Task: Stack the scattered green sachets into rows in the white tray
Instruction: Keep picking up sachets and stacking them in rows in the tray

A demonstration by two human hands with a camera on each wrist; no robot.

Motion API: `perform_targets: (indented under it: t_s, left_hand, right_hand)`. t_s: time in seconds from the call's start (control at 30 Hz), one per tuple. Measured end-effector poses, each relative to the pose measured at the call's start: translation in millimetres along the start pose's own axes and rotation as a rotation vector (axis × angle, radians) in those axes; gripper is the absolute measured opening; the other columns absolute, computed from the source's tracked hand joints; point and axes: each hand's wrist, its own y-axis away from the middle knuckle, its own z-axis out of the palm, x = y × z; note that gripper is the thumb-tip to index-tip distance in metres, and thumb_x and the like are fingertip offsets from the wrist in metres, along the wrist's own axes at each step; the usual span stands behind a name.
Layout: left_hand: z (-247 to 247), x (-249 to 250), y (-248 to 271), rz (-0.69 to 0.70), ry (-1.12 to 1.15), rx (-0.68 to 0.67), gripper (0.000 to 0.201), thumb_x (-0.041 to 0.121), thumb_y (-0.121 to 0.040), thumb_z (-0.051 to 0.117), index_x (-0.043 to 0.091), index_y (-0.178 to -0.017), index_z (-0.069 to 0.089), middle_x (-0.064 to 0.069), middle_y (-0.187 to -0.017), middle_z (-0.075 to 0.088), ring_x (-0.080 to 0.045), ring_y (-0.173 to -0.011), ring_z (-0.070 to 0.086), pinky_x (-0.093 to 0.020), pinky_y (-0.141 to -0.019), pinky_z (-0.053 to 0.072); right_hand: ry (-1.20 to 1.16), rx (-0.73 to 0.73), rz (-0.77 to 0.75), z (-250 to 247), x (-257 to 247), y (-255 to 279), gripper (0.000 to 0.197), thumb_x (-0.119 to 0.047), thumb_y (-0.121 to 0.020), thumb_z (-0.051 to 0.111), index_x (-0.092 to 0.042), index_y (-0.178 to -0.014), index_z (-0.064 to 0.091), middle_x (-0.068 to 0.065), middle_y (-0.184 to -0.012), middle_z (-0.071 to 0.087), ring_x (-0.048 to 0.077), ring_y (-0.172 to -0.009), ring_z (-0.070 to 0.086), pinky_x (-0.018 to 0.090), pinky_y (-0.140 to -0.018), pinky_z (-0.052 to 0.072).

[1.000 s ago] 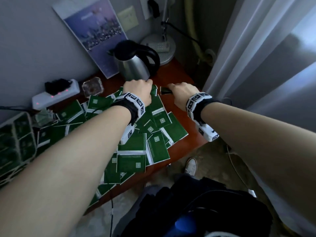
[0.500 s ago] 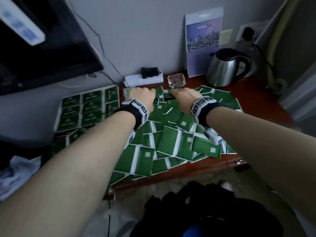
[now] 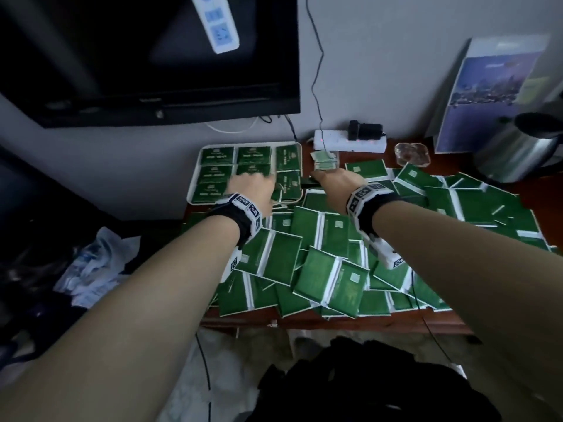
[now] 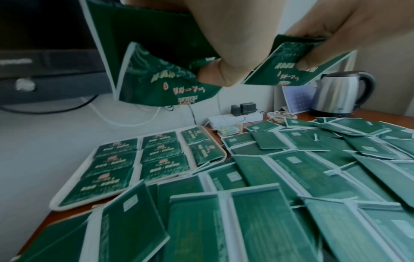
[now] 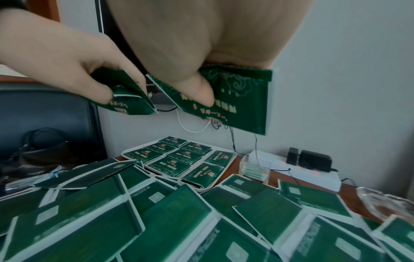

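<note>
Left hand fingers pinch a green sachet; right hand thumb and fingers grip another sachet. Both hover above the white tray, seemingly over its near-right corner, rows of sachets inside, the scattered pile beside it.

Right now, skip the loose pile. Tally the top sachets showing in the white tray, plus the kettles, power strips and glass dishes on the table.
Top sachets in the white tray: 8
Kettle: 1
Power strip: 1
Glass dish: 1
Total: 11
</note>
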Motion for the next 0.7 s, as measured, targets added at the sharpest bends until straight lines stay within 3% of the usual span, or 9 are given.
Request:
perform_targets:
  t_s: [0.13,0.3,0.4,0.53,0.63,0.7]
  left_hand:
    - [36,-38,-14,-0.045,0.005,-0.057,0.034,0.018,-0.089,0.055,0.016,-0.122,0.052,-0.006,-0.093,0.066,-0.028,-0.081,0.065,-0.033,-0.063,0.046]
    - [70,-91,-52,-0.068,0.008,-0.134,0.039,0.024,-0.091,0.057,0.019,-0.129,0.051,-0.005,-0.094,0.067,-0.028,-0.085,0.067,-0.033,-0.064,0.048]
    - [86,-119,-84,-0.067,0.019,-0.139,0.040,0.027,-0.092,0.058,0.018,-0.130,0.049,-0.006,-0.097,0.067,-0.029,-0.088,0.067,-0.033,-0.067,0.049]
    - [112,-149,-121,-0.056,0.054,-0.194,0.040,0.019,-0.090,0.062,0.017,-0.129,0.050,-0.005,-0.098,0.067,-0.028,-0.088,0.067,-0.036,-0.072,0.054]
    - [130,-164,-146,-0.047,0.063,-0.229,0.037,0.014,-0.090,0.061,0.014,-0.126,0.051,-0.006,-0.103,0.065,-0.028,-0.092,0.065,-0.039,-0.075,0.054]
    - [142,-173,-159,-0.044,0.076,-0.231,0.040,0.012,-0.089,0.063,0.013,-0.127,0.050,-0.007,-0.112,0.062,-0.029,-0.099,0.063,-0.041,-0.078,0.052]
  right_hand:
    - [-0.023,-0.039,-0.033,21,-18,-51,0.057,0.007,-0.086,0.045,-0.015,-0.139,0.045,0.014,-0.104,0.065,0.033,-0.086,0.066,0.043,-0.070,0.059]
    - [-0.061,-0.112,-0.053,36,-41,-111,0.055,0.005,-0.090,0.043,-0.016,-0.140,0.044,0.012,-0.104,0.064,0.030,-0.084,0.064,0.040,-0.068,0.058]
    - [-0.054,-0.134,-0.086,39,-52,-150,0.051,0.003,-0.092,0.040,-0.015,-0.140,0.044,0.011,-0.105,0.063,0.028,-0.082,0.060,0.037,-0.065,0.053]
    - [-0.052,-0.158,-0.114,49,-68,-199,0.047,0.002,-0.093,0.041,-0.014,-0.137,0.046,0.013,-0.111,0.061,0.031,-0.091,0.063,0.035,-0.064,0.046]
    - [-0.069,-0.200,-0.108,65,-79,-231,0.046,0.001,-0.094,0.046,-0.013,-0.137,0.045,0.012,-0.117,0.059,0.031,-0.100,0.060,0.036,-0.070,0.048]
    - [-0.066,-0.208,-0.114,78,-86,-250,0.049,-0.001,-0.094,0.049,-0.012,-0.142,0.041,0.013,-0.130,0.055,0.032,-0.115,0.055,0.040,-0.085,0.052]
